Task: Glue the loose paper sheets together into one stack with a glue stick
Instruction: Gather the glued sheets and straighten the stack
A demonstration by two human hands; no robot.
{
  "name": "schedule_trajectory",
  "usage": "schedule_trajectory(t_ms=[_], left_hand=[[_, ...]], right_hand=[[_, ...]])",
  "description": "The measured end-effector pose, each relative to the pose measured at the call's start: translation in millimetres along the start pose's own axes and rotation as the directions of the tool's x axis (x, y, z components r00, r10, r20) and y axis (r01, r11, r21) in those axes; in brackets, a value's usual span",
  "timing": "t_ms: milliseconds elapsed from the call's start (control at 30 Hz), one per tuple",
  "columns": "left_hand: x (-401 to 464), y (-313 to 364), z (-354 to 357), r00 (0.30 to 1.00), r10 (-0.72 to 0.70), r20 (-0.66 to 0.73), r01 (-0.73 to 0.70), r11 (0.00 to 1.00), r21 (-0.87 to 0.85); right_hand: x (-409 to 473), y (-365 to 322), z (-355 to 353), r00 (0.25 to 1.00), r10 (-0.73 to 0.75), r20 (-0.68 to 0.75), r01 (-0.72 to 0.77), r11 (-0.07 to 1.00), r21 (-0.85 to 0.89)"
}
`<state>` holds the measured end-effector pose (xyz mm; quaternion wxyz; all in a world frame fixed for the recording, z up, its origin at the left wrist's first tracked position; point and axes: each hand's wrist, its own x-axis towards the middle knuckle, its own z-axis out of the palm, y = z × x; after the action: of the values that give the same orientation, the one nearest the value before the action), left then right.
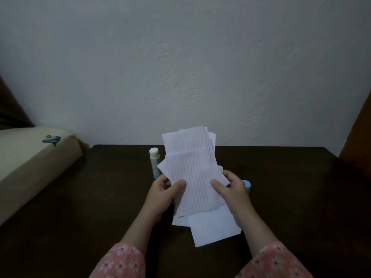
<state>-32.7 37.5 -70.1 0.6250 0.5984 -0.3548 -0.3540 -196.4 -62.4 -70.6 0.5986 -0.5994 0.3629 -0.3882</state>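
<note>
Basically: pale textured wall (pixel 180 67) fills the upper half, plain grey-white plaster. Below it, dark brown wooden surface (pixel 80 207), back edge against the wall. At 9 o'clock, a cream mattress or cushion (pixel 34 167) with a small blue whale print butts up to the surface's left side; dark wood piece behind it in the corner. At 3 o'clock, a brown wooden panel (pixel 359 127) at frame edge.

Centre, about 6 o'clock from the wall line: loose lined paper sheets (pixel 192 177), uneven bundle, edges fanned, held up off the surface and tilted toward the wall. Left hand (pixel 162 193) grips the bundle's left edge, thumb on top, fingers curled behind. Right hand (pixel 230 189) grips the right edge the same way. Pink floral sleeves (pixel 124 261) on both arms.

Glue stick (pixel 155 163) stands upright at 10 o'clock of the bundle, uncapped, white tip up, blue body, partly hidden by paper. Blue cap (pixel 247 185) sits at 3 o'clock, just behind the right hand.
</note>
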Motion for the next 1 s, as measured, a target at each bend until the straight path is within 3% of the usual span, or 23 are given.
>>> schedule_trajectory(t_ms=[67, 200, 400, 467, 567, 700, 867, 1000], left_hand=[[-1, -1, 2, 1.0, 0.016, 0.009, -0.016, 1.0, 0.022], [-3, 3, 8, 0.999, 0.025, 0.046, -0.03, 0.993, 0.115], [-8, 9, 17, 0.992, 0.021, 0.127, -0.041, 0.986, 0.161], [-9, 10, 24, 0.996, 0.075, 0.052, -0.081, 0.988, 0.134], [-8, 13, 28, 0.985, 0.138, -0.106, -0.131, 0.989, 0.065], [-13, 20, 31, 0.982, 0.155, -0.104, -0.147, 0.986, 0.076], [-11, 26, 27, 0.959, 0.26, -0.109, -0.239, 0.955, 0.176], [-12, 25, 26, 0.942, 0.328, -0.074, -0.301, 0.92, 0.25]], right_hand=[[0, -2, -4, 0.998, 0.014, 0.063, -0.015, 1.0, 0.023], [-1, 1, -6, 0.989, 0.004, 0.146, 0.012, 0.994, -0.109], [-5, -5, 4, 0.986, -0.16, 0.044, 0.164, 0.982, -0.093], [-7, -8, 8, 0.978, -0.207, -0.01, 0.206, 0.978, -0.038], [-8, -16, 8, 0.988, -0.149, -0.034, 0.151, 0.987, 0.048], [-10, -21, 8, 0.982, -0.191, 0.003, 0.19, 0.977, -0.093], [-15, -28, 7, 0.946, -0.314, -0.084, 0.307, 0.947, -0.09], [-9, -19, 7, 0.94, -0.342, -0.001, 0.329, 0.906, -0.265]])
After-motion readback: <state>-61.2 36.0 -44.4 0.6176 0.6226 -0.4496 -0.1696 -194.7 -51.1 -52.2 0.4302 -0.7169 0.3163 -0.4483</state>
